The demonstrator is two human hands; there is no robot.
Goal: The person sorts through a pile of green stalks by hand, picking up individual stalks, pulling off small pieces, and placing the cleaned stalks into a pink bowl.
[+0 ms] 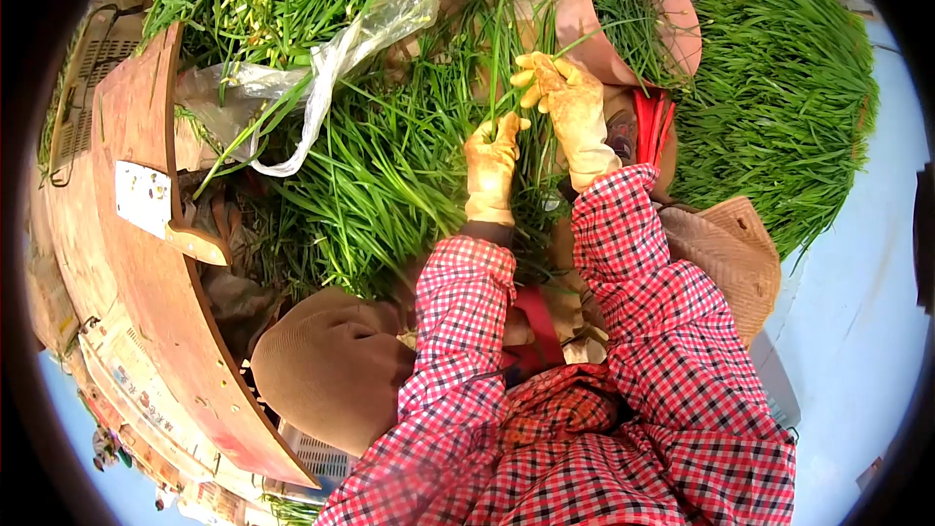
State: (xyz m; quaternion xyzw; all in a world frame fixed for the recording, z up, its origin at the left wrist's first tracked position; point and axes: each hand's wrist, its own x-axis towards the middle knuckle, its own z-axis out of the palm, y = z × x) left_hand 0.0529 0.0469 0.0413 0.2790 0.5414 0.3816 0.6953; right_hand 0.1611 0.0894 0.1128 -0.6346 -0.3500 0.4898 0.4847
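Both of my hands wear yellowed work gloves, over a loose heap of garlic chives [390, 175] lying between my knees. My left hand [493, 161] is closed, thumb and fingers pinched around a long green chive stalk [499, 39] that rises from it. Close by on the right, my right hand [570, 109] is held with its fingers apart, its fingertips beside the stalks. A pink bucket [577, 15] with thin green stems inside lies tilted just beyond it.
A wooden board [136, 253] on the left carries a cleaver [146, 200]. Behind it, a clear plastic bag [326, 88] lies below more flowering chives [282, 0]. A large, neatly laid pile of chives [769, 88] covers the right side. Red strips [654, 127] hang near the bucket.
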